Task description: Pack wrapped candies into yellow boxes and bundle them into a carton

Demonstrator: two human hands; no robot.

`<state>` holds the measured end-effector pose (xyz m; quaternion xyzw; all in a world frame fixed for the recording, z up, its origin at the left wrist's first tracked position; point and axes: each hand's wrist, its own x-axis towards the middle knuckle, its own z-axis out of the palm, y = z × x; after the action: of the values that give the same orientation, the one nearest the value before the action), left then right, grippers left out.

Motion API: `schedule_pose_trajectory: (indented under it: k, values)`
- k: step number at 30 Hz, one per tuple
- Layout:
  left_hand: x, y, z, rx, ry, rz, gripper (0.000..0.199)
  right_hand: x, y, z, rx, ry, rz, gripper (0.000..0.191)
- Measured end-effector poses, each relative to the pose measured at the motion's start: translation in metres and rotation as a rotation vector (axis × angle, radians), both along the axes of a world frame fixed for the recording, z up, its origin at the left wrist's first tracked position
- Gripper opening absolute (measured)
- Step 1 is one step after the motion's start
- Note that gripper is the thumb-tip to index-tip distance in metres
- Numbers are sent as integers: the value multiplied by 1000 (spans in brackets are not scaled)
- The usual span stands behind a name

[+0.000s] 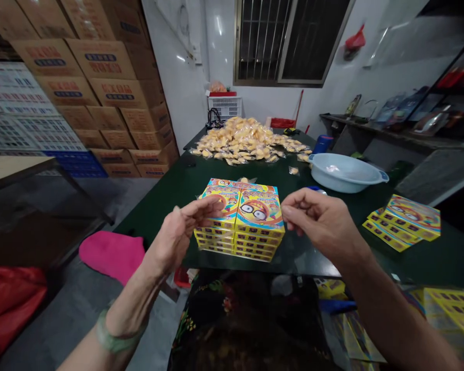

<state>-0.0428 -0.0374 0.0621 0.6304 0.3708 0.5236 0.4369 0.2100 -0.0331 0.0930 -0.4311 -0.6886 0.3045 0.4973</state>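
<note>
Two side-by-side stacks of yellow printed boxes (260,214) stand on the dark green table in front of me, their lids showing a cartoon face with glasses. My left hand (180,226) is at the left stack, fingers stretched out over its top box. At the right edge of the other stack is my right hand (320,219), thumb and fingers pinched together. Whatever those fingers hold, if anything, is hidden. A green bangle (116,332) circles my left wrist. Behind the boxes, a wrapped yellow piece (245,180) is partly visible.
Farther back on the table (166,190) lies a heap of clear-wrapped yellow pieces (243,136). A pale blue basin (346,172) and more printed boxes (406,219) are to the right. Cartons (112,93) rise at left; a pink stool cover (108,252) is below.
</note>
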Motion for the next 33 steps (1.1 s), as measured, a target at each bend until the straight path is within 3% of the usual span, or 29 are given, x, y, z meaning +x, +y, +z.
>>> schedule_pose_trajectory:
  k: [2, 5, 7, 10, 12, 18, 21, 24, 26, 30, 33]
  values:
    - [-5, -4, 7, -113, -123, -194, 93, -3, 8, 1, 3, 64, -51, 13]
    - [-13, -7, 12, -195, -194, -273, 101, -2, 17, -3, -13, 141, -103, 14]
    - [-14, -7, 12, -219, -202, -173, 91, -1, 21, -7, -29, 180, -121, 15]
    - [-9, -4, 8, -197, -165, 116, 49, 0, 24, -13, -42, 214, -123, 17]
    - [-4, 4, 3, -136, -138, 239, 27, 1, 25, -15, -46, 216, -118, 19]
    - [-4, 51, 1, 62, -52, 412, 19, -2, 42, -17, -16, 172, -196, 17]
    - [-5, 78, 6, 39, 3, 421, 19, -4, 61, -25, -13, 257, -225, 13]
    - [-6, 101, 9, 6, -9, 382, 28, -5, 77, -33, -77, 359, -234, 45]
    - [-6, 114, 10, -29, 17, 358, 27, -3, 85, -35, -152, 385, -235, 55]
    - [-9, 134, 9, -111, 75, 304, 23, 2, 97, -34, -293, 335, -195, 34]
    - [-12, 145, 8, -140, 115, 258, 21, 4, 106, -35, -307, 276, -151, 25]
